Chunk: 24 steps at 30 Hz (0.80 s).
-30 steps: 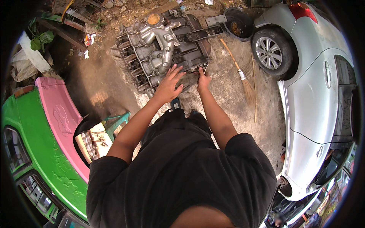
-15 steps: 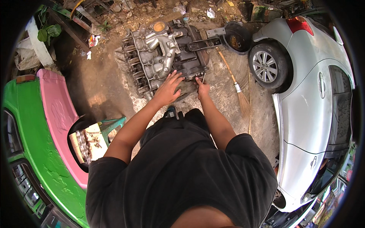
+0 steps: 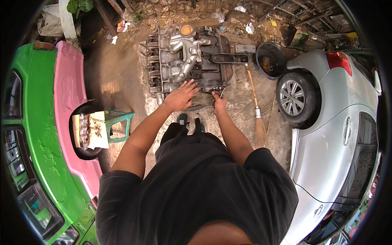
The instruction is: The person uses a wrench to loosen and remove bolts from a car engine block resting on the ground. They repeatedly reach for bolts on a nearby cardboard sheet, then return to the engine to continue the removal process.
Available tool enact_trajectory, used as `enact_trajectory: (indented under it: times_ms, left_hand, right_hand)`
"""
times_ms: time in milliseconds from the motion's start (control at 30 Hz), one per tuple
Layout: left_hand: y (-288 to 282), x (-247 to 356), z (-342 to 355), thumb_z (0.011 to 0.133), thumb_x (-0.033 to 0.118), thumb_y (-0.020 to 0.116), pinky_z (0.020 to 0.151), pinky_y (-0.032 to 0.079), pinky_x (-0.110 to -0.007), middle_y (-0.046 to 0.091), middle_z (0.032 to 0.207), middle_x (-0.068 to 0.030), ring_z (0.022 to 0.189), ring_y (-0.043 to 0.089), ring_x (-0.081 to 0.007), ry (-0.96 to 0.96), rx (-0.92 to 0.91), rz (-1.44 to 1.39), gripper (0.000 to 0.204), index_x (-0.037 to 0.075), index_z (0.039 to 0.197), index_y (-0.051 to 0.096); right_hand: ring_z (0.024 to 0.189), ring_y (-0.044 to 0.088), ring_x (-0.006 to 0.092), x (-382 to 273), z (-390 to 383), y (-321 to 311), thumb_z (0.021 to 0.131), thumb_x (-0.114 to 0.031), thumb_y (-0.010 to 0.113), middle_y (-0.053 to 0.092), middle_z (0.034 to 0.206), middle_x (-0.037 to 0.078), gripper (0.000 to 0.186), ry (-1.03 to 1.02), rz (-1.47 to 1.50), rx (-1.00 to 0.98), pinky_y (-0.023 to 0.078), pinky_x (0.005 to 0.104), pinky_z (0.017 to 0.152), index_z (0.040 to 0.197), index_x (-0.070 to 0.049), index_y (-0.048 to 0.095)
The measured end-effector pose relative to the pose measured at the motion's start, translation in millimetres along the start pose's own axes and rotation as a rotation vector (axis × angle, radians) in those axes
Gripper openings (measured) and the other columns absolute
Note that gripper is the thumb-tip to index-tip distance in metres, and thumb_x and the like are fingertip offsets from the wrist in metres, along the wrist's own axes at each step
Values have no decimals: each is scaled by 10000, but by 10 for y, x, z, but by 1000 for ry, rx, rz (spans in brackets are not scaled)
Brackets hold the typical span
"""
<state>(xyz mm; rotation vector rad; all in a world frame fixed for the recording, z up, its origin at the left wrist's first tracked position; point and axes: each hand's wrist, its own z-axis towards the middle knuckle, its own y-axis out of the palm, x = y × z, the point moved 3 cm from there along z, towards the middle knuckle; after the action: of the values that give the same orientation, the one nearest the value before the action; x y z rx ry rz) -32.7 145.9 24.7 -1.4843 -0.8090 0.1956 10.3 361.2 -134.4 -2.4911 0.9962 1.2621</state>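
Little changes but my view: engine (image 3: pixel 190 61) at 12 o'clock, left hand (image 3: pixel 179 98) still spread at its 6 o'clock edge; I can't tell if right hand (image 3: pixel 219 105) pinches the thin rod (image 3: pixel 222 92). Work stays there.

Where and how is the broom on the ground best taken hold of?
Probably by the wooden handle of the broom, at mid-length, from above: there it is slim, straight and uncovered, while the bristles fan out at the near end.
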Motion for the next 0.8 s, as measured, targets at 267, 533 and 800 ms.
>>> enact_trajectory:
  times_ms: [267, 533, 800]
  left_hand:
    - [34, -29, 21, 850, 174, 595, 1230, 164, -466, 322, 1552, -174, 1497, 181, -325, 6, 17, 11, 662, 65, 1467, 383]
    - [46, -27, 30, 859, 192, 590, 1235, 151, -456, 314, 1561, -154, 1497, 184, -317, -10, -7, 11, 663, 84, 1477, 374]
    - [-5, -12, 43, 885, 249, 593, 1241, 137, -421, 322, 1562, -144, 1503, 174, -281, -17, -20, 63, 653, 76, 1479, 382]
  right_hand:
    - [443, 363, 91, 71, -20, 66, 944, -241, 676, 622, 745, 22, 145, 195, 169, 10, 279, 254, 406, 988, -124, 602]
    - [434, 341, 80, 41, 33, 89, 939, -284, 685, 661, 761, 26, 196, -7, -7, -2, 273, 257, 399, 1005, -126, 588]
    - [433, 336, 80, -99, -56, 82, 914, -260, 718, 702, 815, 38, 193, 233, 136, 67, 263, 256, 401, 1004, -119, 620]
